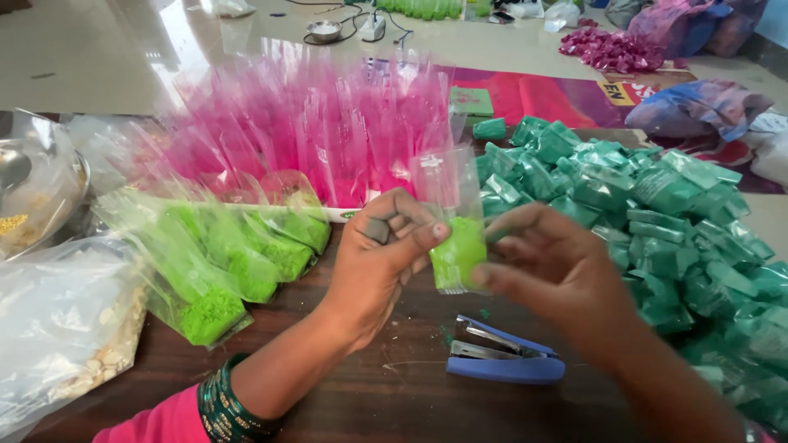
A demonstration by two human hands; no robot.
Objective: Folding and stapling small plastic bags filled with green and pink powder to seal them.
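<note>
My left hand (379, 258) and my right hand (552, 267) together hold a small clear packet (456, 246) half filled with light green powder, upright over the dark wooden table (386, 394). The left thumb and fingers pinch its left edge. The right fingers pinch its right edge. A blue stapler (502, 354) lies shut on the table just below the packet. Green bangles sit on my left wrist.
Open clear bags of green powder (238, 262) lie in a row at left, with bags of pink powder (328, 135) behind them. A heap of folded dark green packets (657, 213) fills the right. A steel bowl (49, 197) and a plastic bag of pale chips (66, 336) sit far left.
</note>
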